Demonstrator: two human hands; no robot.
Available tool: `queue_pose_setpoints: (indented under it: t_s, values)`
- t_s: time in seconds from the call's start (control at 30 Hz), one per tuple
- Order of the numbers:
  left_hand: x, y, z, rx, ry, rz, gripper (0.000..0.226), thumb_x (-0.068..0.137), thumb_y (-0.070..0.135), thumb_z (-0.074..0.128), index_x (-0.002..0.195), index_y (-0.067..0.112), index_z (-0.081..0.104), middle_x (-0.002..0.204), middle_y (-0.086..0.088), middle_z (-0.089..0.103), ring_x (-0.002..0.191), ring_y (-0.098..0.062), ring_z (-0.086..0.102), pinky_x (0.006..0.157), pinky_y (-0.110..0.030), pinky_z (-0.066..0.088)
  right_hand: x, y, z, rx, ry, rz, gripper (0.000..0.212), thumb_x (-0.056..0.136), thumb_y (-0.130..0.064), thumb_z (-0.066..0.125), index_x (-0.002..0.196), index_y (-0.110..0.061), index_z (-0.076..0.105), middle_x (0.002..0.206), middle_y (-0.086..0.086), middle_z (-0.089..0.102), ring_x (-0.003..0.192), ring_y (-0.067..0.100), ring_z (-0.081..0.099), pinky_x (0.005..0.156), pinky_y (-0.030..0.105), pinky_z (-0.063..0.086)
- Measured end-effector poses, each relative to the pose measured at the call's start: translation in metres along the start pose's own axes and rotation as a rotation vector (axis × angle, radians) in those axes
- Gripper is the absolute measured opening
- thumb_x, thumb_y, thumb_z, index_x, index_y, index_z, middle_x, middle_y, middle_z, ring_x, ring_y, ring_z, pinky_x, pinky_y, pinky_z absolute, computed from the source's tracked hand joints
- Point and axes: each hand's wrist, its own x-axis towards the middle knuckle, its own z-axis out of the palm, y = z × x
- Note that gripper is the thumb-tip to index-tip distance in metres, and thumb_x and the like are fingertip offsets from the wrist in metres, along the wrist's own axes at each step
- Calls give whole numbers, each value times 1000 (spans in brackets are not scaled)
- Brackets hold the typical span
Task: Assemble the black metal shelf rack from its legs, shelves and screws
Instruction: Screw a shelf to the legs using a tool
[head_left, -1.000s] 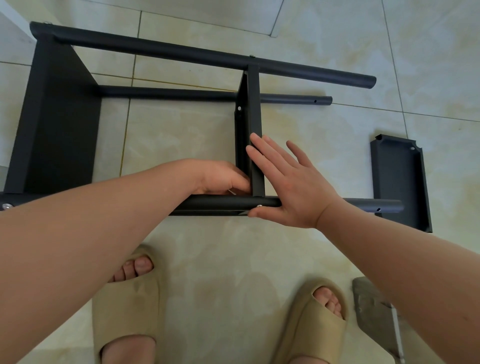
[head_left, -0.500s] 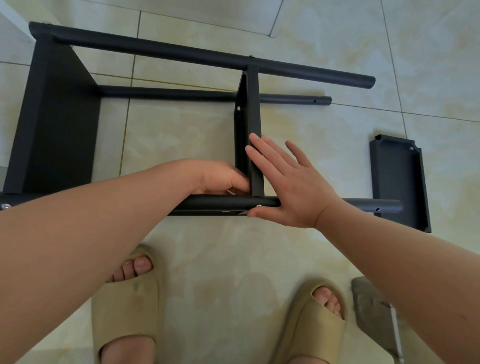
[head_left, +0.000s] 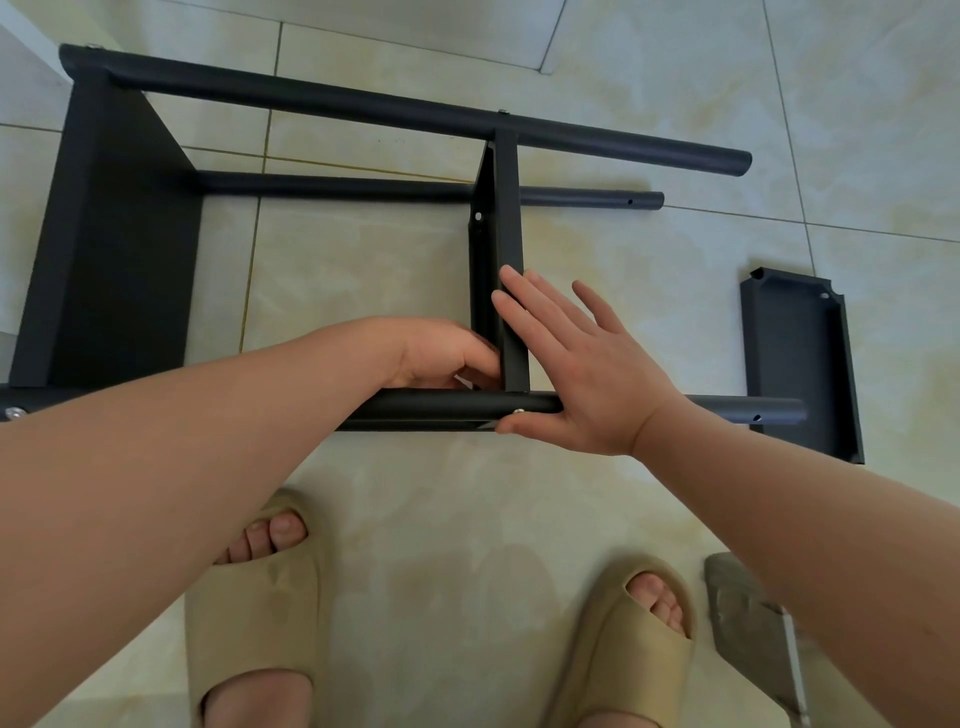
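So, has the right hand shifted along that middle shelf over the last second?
No. The right hand sits where it was against the middle shelf, thumb beside the same screw.

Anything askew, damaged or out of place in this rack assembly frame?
Nothing looks damaged. One black metal shelf tray lies loose on the tiled floor beside the legs' free ends, unmounted, and the near black tubular leg shows an empty screw hole there: unfinished work, not a fault.
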Motion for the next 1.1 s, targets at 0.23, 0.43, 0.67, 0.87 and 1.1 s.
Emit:
queue_pose_setpoints:
  t_s: [0.23,0.43,0.67,0.87,1.1]
  values:
    - [0,-2,-1,57,29,1,11,89,1,60,95,3,70,79,-13,73,71,-23,72,66,-30,59,0,1,2,-4,14,-2,105,87,-83,35,162,-12,15,170,4,5,157,22,6,124,54,14]
    - [1,-2,-2,-53,-9,17,19,87,-8,56,82,4,69,77,-17,67,69,-27,68,69,-34,58,0,1,2,-4,18,1,105,87,-83,34,162,-12,16,170,3,5,157,21,7,124,54,14]
    - [1,0,2,51,19,-23,20,94,8,55,83,10,71,78,-8,71,76,-24,67,82,-39,54,0,0,2,-7,7,1,105,87,-83,34,162,-13,14,170,3,4,157,21,5,125,53,13]
    - [0,0,2,86,57,24,12,91,-1,56,96,1,66,78,-12,71,69,-22,69,68,-30,58,0,0,1,-6,7,2,105,87,-82,35,162,-12,15,170,3,4,157,22,6,124,53,14]
    - [-2,1,0,-35,-14,44,18,91,-11,50,91,2,63,72,-11,70,64,-21,70,59,-28,56,0,0,0,-9,6,4,105,86,-83,35,162,-12,16,170,3,5,157,21,6,124,53,14]
